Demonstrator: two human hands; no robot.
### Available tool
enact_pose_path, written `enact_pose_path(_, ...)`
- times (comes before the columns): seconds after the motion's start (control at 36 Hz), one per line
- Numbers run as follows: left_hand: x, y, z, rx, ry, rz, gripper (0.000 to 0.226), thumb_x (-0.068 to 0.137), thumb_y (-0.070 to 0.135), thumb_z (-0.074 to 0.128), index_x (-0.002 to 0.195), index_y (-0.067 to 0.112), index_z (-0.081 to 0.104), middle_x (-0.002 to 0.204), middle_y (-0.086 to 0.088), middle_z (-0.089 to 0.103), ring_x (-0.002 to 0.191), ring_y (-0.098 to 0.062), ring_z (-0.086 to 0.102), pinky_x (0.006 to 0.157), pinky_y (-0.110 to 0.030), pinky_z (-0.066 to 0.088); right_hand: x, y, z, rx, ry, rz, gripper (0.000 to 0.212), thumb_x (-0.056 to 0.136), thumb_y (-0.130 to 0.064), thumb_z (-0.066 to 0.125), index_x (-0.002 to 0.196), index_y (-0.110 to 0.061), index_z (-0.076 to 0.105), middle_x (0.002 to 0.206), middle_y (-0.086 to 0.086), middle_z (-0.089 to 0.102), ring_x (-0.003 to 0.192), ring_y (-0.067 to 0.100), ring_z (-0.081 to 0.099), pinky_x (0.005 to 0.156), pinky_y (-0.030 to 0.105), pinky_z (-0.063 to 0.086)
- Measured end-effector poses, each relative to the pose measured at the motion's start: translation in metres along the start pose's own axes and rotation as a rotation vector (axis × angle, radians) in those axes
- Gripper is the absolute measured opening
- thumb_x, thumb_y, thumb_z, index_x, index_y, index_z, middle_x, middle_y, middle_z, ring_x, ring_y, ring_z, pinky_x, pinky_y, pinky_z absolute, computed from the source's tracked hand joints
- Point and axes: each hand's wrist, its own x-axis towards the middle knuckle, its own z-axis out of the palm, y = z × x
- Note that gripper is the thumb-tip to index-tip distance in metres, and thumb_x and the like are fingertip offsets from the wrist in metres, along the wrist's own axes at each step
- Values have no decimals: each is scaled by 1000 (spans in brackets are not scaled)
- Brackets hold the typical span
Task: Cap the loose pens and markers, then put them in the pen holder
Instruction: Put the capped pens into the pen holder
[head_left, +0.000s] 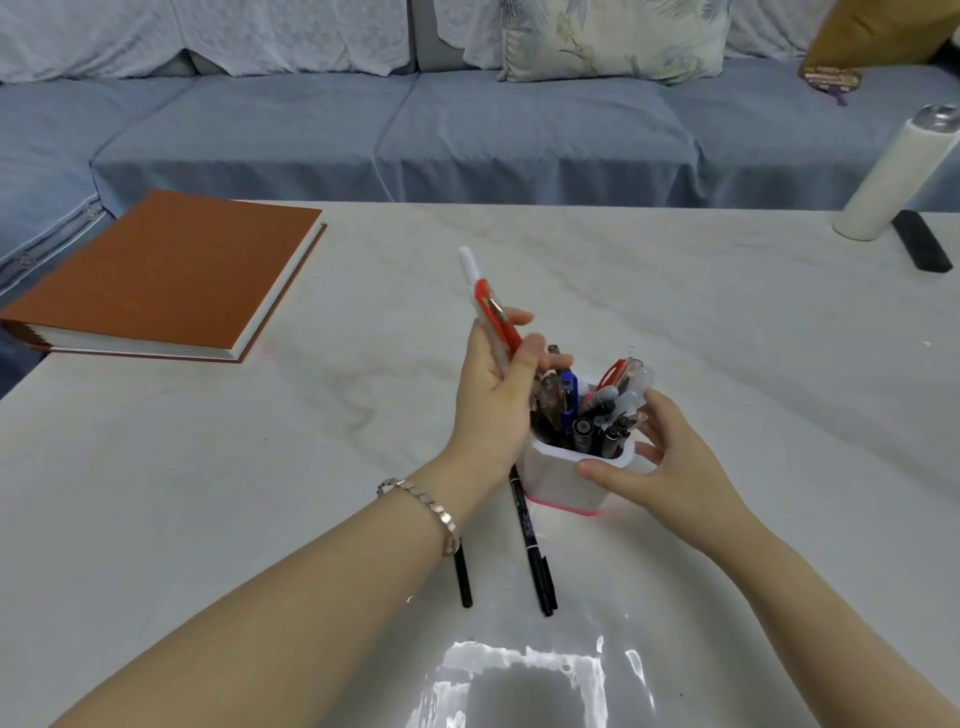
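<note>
With the left hand (493, 400), gripped the red pen (491, 306) between thumb and curled fingers, white end tilted up and away, lower end hidden behind the palm just beside the pen holder (556, 480). With the right hand (670, 457), cupped that holder, thumb on the near wall, fingers round the right side. Judged the step as dropping this pen in; looked capped, though hard to be sure through the blur. Needed to aim for a gap on the left, the holder being crowded with pens leaning both ways; best kept it pinned and slid the pen down upright, not forced. Noted two more lying on the bench (727, 338): a black marker (532, 545) just beside the holder's near-left corner, and a black pen (462, 577) partly under the left wrist. Saw, well apart, an orange book (161, 270), a white bottle (893, 176) and a black bar (919, 247).
</note>
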Motion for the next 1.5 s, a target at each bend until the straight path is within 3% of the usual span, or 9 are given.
enact_pose_path(0.19,5,-3,17,69,-39,55,15,91,38,27,90,32,41,70,5,40,71,-5,53,86,-35,43,1,2,-1,32,-7,22,72,62,-25,81,122,-31,44,126,-18,54,117,-6,49,98,30,45)
enact_pose_path(0.33,3,-3,11,102,-161,17,20,96,14,35,99,33,43,97,5,56,103,-9,54,94,-23,43,1,0,-1,29,-13,36,69,62,-26,81,120,-34,44,115,-27,55,95,-22,53,88,24,47)
enact_pose_path(0.58,-3,6,-16,377,-187,206,56,87,-1,52,116,47,41,108,18,62,106,-4,60,96,-24,47,1,1,-1,35,-8,20,70,64,-21,80,119,-35,39,112,-32,49,97,-30,46,78,5,46)
enact_pose_path(0.72,-6,2,-22,764,-277,335,38,94,10,40,129,15,51,129,9,52,125,4,36,100,0,24,1,2,0,48,-6,15,69,64,-20,80,119,-34,41,112,-30,51,95,-28,48,77,2,45)
enact_pose_path(0.86,-14,4,-37,897,-286,209,47,97,30,36,143,26,25,140,25,16,132,13,6,108,-9,5,1,3,-1,51,-6,15,69,64,-20,81,120,-34,41,112,-32,50,98,-28,47,77,5,46)
enact_pose_path(0.97,-37,-15,-56,1066,5,-179,74,89,46,47,146,17,9,152,-4,21,139,-20,17,110,-29,20,1,5,0,48,7,22,70,64,-22,81,121,-33,43,112,-31,53,105,-24,47,81,11,47)
enact_pose_path(1.14,-70,-49,-48,1277,-134,-531,116,70,73,50,143,6,-9,143,-15,16,131,-32,16,106,-37,28,-1,3,0,62,13,8,65,65,-18,80,112,-41,42,110,-33,52,100,-26,48,79,10,48)
enact_pose_path(1.28,-69,-56,-31,1302,-185,-409,101,79,51,57,143,1,-3,135,-14,25,123,-30,32,101,-31,32,-1,1,0,44,11,13,69,65,-21,80,116,-40,39,110,-37,48,102,-29,43,78,12,47)
enact_pose_path(1.5,-65,-51,-44,1352,-211,-317,11,90,15,41,98,8,43,99,-14,51,88,-30,51,65,-28,31,-1,2,0,60,10,10,66,65,-19,80,114,-40,40,111,-34,50,99,-29,45,78,10,49)
